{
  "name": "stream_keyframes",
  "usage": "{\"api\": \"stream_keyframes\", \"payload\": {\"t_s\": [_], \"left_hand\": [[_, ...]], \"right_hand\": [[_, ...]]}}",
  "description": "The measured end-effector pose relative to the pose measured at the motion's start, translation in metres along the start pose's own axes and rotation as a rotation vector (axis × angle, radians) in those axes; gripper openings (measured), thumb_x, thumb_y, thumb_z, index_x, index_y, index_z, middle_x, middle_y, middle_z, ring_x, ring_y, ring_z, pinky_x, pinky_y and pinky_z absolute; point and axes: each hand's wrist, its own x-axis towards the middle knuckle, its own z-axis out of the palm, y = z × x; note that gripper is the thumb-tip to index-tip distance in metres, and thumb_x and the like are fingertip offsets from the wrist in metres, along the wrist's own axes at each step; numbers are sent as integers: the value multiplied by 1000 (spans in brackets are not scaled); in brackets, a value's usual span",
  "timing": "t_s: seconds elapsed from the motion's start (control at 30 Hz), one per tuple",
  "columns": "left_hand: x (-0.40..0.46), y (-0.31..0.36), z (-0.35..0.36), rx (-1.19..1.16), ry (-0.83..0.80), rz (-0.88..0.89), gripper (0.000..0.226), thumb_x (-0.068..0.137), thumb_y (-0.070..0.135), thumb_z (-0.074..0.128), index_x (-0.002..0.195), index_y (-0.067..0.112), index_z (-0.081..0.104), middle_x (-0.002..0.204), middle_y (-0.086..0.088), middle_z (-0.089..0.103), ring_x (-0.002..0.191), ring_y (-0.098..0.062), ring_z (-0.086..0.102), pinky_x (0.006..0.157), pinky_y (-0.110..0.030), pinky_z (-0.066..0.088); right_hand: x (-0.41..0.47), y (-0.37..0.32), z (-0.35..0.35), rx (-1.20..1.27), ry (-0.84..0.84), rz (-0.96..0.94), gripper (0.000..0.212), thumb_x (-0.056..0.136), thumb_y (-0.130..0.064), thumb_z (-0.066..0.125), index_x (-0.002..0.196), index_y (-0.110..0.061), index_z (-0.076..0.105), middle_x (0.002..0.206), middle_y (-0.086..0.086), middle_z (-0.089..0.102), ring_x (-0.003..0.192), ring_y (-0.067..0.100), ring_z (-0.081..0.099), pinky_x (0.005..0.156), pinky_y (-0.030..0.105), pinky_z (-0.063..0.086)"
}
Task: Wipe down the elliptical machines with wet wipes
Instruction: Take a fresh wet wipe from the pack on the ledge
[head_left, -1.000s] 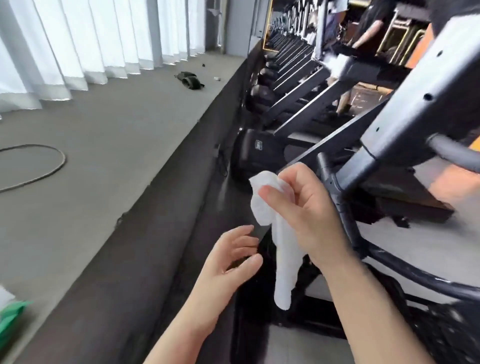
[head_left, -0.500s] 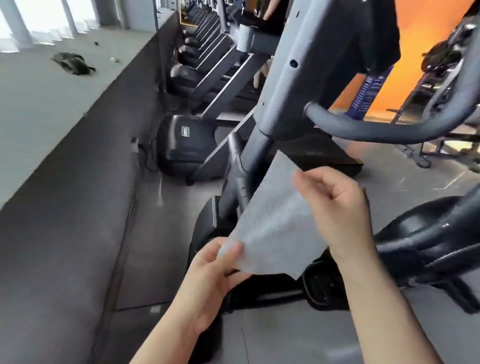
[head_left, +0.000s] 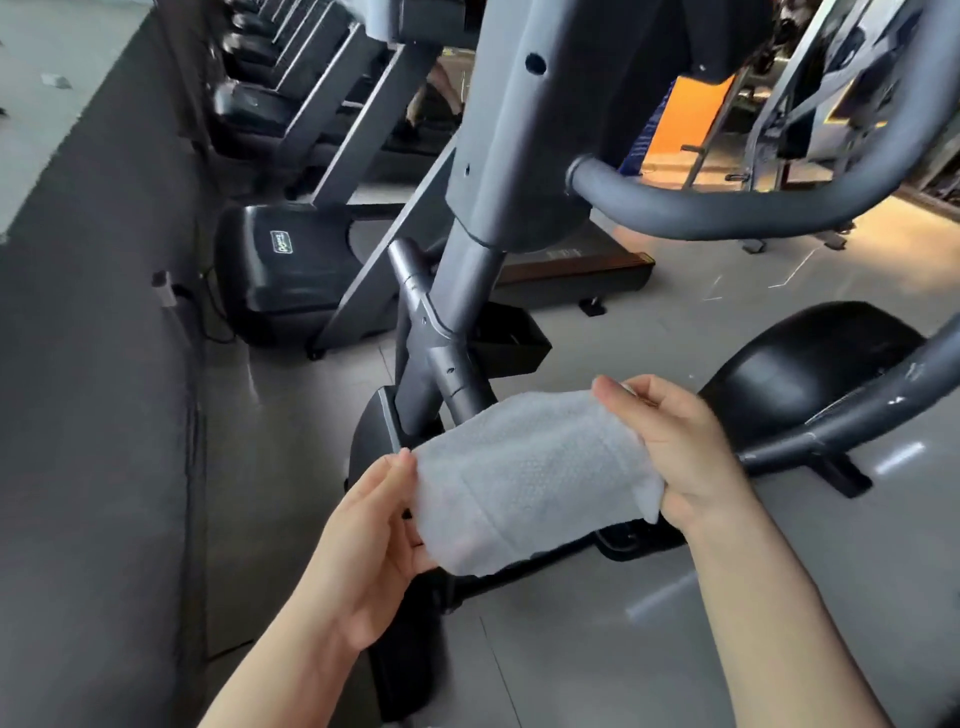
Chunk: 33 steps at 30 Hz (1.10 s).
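While I stand over the machine: both my forearms reach forward and down, meeting at the wet wipe (head_left: 524, 483).
Wet wipe: spread flat between my hands, slanting up toward the right, in the air just in front of the elliptical machine (head_left: 498, 171) and covering the foot of its grey column.
Left hand (head_left: 374, 545): palm turned up and inward, thumb on top of the wipe's lower left edge, fingers under it, pinching it.
Right hand (head_left: 675, 447): back facing me, thumb and curled fingers gripping the wipe's upper right edge, a corner of the sheet hanging below the palm.
Handlebar (head_left: 727, 208): dark curved tube above my right hand, well apart from the wipe.
Floor (head_left: 597, 649): grey tiles beneath the wipe.
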Motion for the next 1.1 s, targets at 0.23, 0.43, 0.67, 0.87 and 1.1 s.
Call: {"api": "stream_keyframes", "payload": {"t_s": [0.23,0.43,0.67,0.87,1.1], "left_hand": [[13,9,5,74,26,-33,26,105,23,43,88,11,59,63,1,65,51,-12,63,47,-25,52],[14,5,6,57,-56,-30,42,93,43,59,108,3,61,85,-14,67,68,-23,66,59,-31,54],[21,9,6,323,-124,123,18,91,22,63,94,4,66,80,-10,70,70,-20,66,62,-31,54],[21,32,20,507,-307,280,26,76,32,67,89,10,70,77,-5,74,69,-16,69,61,-26,53],[27,46,14,355,-256,230,44,86,53,68,83,9,76,78,-13,71,67,-22,67,56,-34,55]], "right_hand": [[-23,35,40,-818,217,-1032,24,94,-25,60,77,-10,55,72,2,58,55,23,53,44,34,45],[-67,74,76,-771,-67,-869,23,96,-30,55,100,-13,70,102,-4,63,64,3,58,56,17,49],[-79,60,51,-274,74,-434,23,87,-40,60,105,-28,68,108,-15,64,72,9,60,62,20,49],[-51,40,33,231,-264,59,23,74,-22,71,97,-18,71,98,0,72,95,13,66,86,27,49],[-44,11,66,-279,126,-483,45,86,-40,66,56,-28,35,50,-14,34,49,3,31,49,12,27]]}}
